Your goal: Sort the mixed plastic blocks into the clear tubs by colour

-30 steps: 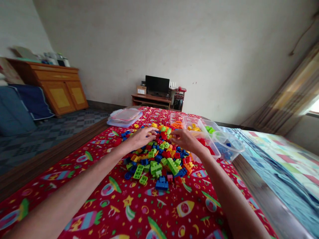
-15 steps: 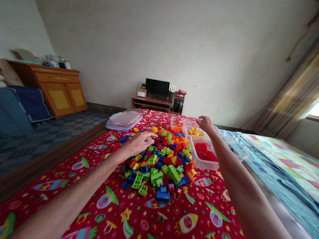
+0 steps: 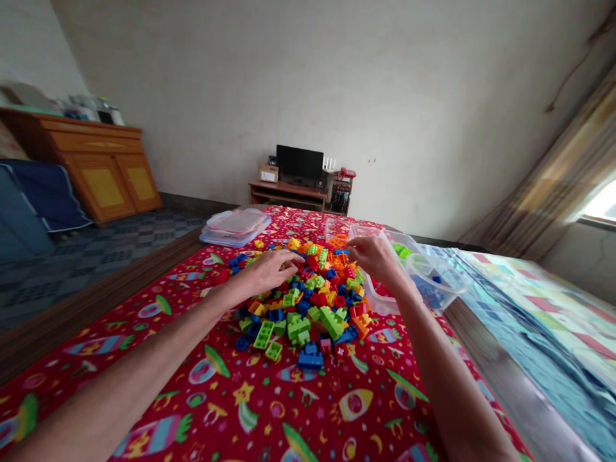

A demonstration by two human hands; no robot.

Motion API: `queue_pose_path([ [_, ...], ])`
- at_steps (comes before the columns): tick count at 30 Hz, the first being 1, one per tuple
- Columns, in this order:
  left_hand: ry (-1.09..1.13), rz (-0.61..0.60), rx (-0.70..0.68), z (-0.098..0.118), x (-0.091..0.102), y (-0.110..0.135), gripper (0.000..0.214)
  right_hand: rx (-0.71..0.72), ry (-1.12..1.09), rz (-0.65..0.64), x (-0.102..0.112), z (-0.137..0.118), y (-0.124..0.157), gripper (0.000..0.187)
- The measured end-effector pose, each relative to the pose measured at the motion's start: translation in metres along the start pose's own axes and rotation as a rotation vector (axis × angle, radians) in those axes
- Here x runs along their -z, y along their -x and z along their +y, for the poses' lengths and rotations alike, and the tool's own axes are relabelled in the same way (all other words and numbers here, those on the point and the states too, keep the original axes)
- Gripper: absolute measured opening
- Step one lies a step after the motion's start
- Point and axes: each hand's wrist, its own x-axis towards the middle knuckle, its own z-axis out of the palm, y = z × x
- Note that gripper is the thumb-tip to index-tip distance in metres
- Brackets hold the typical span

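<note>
A heap of toy building bricks (image 3: 312, 298) in green, blue, red, yellow and orange lies on a red patterned cloth (image 3: 231, 391). My left hand (image 3: 272, 269) hovers over the heap's left side, palm down, with thumb and fingers apart; nothing shows between them. At the heap's right edge, near some orange bricks (image 3: 337, 260), is my right hand (image 3: 373, 251), its fingers pointing left and slightly apart. Beneath my right wrist stands a clear plastic box (image 3: 382, 305), its contents mostly hidden by the arm.
Further right, a clear tub (image 3: 455, 289) holds blue bricks, and green bricks (image 3: 402, 250) sit in another container behind. Stacked plastic lids (image 3: 235, 228) lie at the back left. A bed (image 3: 520, 301) adjoins the table's right edge.
My right hand has moved left and down from above the boxes to the heap's edge. My left hand stays over the heap. The view has shifted slightly.
</note>
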Motion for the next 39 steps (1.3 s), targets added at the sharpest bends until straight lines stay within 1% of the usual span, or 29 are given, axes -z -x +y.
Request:
queue_pose_path([
  [4, -0.024, -0.008, -0.126, 0.005, -0.013, 0.001, 0.025, 0.054, 0.122, -0.117, -0.006, -0.017, 0.008, 0.020],
  [8, -0.048, 0.003, -0.229, 0.001, -0.025, 0.002, 0.025, 0.059, 0.207, -0.183, -0.015, -0.022, 0.012, 0.021],
  [10, -0.062, 0.015, -0.252, -0.003, -0.028, 0.002, 0.026, 0.073, 0.230, -0.242, -0.017, -0.024, 0.014, 0.022],
  [12, -0.073, 0.015, -0.261, -0.006, -0.029, 0.002, 0.025, 0.081, 0.245, -0.331, -0.019, -0.026, 0.016, 0.023],
  [15, -0.085, 0.021, -0.278, -0.006, -0.030, 0.001, 0.022, 0.089, 0.267, -0.460, -0.022, -0.028, 0.019, 0.018],
  [17, -0.090, 0.031, -0.298, -0.005, -0.032, 0.001, 0.023, 0.114, 0.266, -0.493, -0.026, -0.028, 0.021, 0.019],
  [20, -0.081, 0.016, -0.342, -0.002, -0.038, 0.003, 0.032, 0.137, 0.277, -0.501, -0.033, -0.027, 0.023, 0.028],
  [23, -0.055, -0.018, -0.383, 0.001, -0.044, 0.005, 0.040, 0.136, 0.311, -0.508, -0.038, -0.031, 0.024, 0.023],
  [27, -0.082, -0.004, -0.348, 0.000, -0.049, 0.007, 0.036, 0.134, 0.290, -0.508, -0.039, -0.034, 0.024, 0.021],
  [30, -0.099, 0.026, -0.286, -0.005, -0.050, 0.005, 0.034, 0.139, 0.239, -0.434, -0.038, -0.029, 0.022, 0.020],
  [33, -0.071, 0.012, -0.245, -0.010, -0.045, 0.003, 0.035, 0.113, 0.212, -0.354, -0.038, -0.022, 0.019, 0.017],
  [35, -0.036, -0.032, -0.229, -0.011, -0.040, 0.002, 0.031, 0.083, 0.202, -0.322, -0.039, -0.019, 0.018, 0.015],
  [37, -0.004, -0.092, -0.215, -0.011, -0.035, 0.003, 0.034, 0.067, 0.179, -0.290, -0.040, -0.018, 0.017, 0.014],
  [39, -0.003, -0.110, -0.192, -0.010, -0.032, 0.003, 0.036, 0.068, 0.152, -0.256, -0.042, -0.018, 0.017, 0.019],
])
